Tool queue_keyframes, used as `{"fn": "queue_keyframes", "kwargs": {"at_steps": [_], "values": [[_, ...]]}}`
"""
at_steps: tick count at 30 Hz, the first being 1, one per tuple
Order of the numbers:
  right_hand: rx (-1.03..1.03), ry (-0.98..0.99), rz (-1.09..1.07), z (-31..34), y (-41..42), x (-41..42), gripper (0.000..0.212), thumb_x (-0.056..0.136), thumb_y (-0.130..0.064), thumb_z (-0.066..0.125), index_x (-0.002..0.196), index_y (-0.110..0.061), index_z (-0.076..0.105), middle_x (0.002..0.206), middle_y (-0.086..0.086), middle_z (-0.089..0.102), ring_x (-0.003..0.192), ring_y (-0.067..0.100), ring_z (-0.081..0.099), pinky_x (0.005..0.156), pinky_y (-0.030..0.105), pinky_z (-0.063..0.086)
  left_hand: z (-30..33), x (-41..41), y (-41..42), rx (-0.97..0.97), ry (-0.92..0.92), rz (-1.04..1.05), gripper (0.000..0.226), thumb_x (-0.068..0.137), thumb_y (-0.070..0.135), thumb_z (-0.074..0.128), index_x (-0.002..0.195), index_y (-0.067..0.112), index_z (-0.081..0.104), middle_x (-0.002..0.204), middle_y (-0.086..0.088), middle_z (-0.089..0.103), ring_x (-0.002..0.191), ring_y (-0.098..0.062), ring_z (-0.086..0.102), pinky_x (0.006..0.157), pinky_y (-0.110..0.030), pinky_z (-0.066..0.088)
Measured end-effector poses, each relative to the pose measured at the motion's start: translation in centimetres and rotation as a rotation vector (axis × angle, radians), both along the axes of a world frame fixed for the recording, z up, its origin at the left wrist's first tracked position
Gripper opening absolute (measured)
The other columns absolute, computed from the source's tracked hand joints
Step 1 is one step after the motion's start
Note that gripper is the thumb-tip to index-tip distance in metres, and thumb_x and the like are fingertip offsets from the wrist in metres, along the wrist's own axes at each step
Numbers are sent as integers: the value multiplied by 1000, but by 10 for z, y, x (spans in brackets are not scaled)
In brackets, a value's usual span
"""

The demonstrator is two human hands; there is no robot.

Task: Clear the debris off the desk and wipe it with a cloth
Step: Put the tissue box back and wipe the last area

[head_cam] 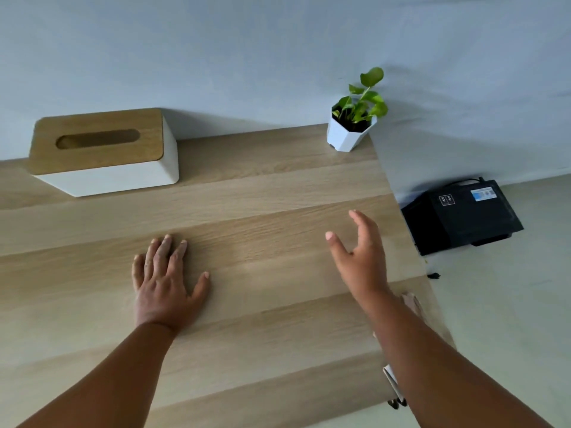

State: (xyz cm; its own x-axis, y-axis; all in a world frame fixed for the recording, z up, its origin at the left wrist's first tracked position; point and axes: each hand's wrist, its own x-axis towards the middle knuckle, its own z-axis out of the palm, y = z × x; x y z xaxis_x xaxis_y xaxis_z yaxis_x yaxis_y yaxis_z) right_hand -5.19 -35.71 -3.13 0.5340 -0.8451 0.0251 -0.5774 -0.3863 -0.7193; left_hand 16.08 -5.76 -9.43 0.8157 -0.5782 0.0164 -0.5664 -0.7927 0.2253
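2 bare hands over a light wooden desk (247,186).

The left hand (167,282) lies flat, fingers spread, likely bracing. The right hand (361,257) hovers open, holding nothing. No cloth visible. A tissue box (102,152) and potted plant (355,118) stand along the back wall.

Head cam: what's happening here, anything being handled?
Nothing is held right now. The person's left hand rests flat on the wooden desk, fingers spread. The right hand hovers open above the desk near its right edge. A tissue box stands at the back left and a small potted plant at the back right corner. No cloth is clearly in view; something pale shows partly hidden under the right forearm at the desk edge, too obscured to identify.
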Motion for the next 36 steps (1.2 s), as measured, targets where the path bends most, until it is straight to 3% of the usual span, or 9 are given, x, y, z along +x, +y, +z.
{"fn": "queue_keyframes", "kwargs": {"at_steps": [6, 11, 16, 18, 20, 21, 27, 31, 36], "values": [[108, -90, -133, 5, -54, 66, 84, 84, -55, 76, 153, -23, 39, 155, -2, 43, 141, 13, 44, 116, 41, 42, 1, -1, -1, -1, -8, -12, 80, 85, 67, 44, 150, 20, 45, 165, -9, 31, 158, -24, 13, 126, -55, 11], [140, -147, -224, 0, -99, 109, 112, 74, -56, 85, 161, -22, 21, 164, 7, 25, 150, 22, 32, 119, 37, 35, 4, -1, -3, 6, -3, -9, 82, 84, 66, 45, 150, 18, 46, 165, -10, 32, 158, -26, 14, 126, -56, 12], [152, -166, -270, -10, -134, 135, 129, 64, -54, 92, 162, -19, 16, 163, 9, 24, 151, 21, 29, 123, 38, 31, -1, 0, -3, 3, -16, -20, 82, 83, 65, 48, 149, 17, 48, 165, -10, 32, 158, -26, 14, 125, -58, 14], [162, -207, -277, -10, -144, 144, 129, 59, -51, 93, 160, -19, 20, 157, 8, 29, 145, 17, 34, 120, 28, 33, -1, 2, -2, 15, -13, -20, 82, 83, 65, 48, 149, 17, 47, 166, -9, 29, 159, -25, 12, 125, -58, 13], [136, -252, -275, -7, -154, 152, 123, 56, -48, 95, 155, -19, 29, 148, 5, 37, 132, 10, 42, 103, 3, 34, -2, 3, -2, 37, -4, -24, 82, 84, 66, 47, 150, 17, 45, 167, -9, 27, 159, -24, 9, 126, -57, 11], [117, -265, -271, -5, -158, 156, 118, 54, -47, 95, 151, -19, 35, 142, 4, 40, 126, 8, 44, 96, -1, 32, -3, 3, -1, 46, 0, -26, 83, 84, 67, 46, 151, 18, 44, 167, -9, 26, 159, -24, 8, 125, -57, 11], [103, -234, -333, -5, -173, 176, 96, 55, -50, 92, 133, -15, 47, 130, 1, 49, 115, 12, 55, 100, 21, 45, -3, 2, -1, 22, 3, -23, 83, 84, 65, 49, 152, 18, 44, 167, -10, 25, 159, -25, 8, 125, -59, 12], [68, -196, -405, -6, -177, 186, 97, 54, -55, 89, 132, -12, 50, 130, 3, 52, 117, 16, 57, 106, 33, 49, -3, 2, -1, 11, -15, -35, 83, 84, 65, 49, 152, 17, 44, 167, -10, 25, 159, -26, 10, 124, -60, 13], [20, -252, -402, -5, -155, 189, 103, 53, -54, 88, 141, -21, 46, 132, -4, 49, 122, 9, 53, 102, 15, 38, -1, 2, -2, 15, -8, -35, 83, 85, 65, 49, 152, 17, 44, 168, -9, 25, 159, -26, 10, 124, -61, 14]]}}
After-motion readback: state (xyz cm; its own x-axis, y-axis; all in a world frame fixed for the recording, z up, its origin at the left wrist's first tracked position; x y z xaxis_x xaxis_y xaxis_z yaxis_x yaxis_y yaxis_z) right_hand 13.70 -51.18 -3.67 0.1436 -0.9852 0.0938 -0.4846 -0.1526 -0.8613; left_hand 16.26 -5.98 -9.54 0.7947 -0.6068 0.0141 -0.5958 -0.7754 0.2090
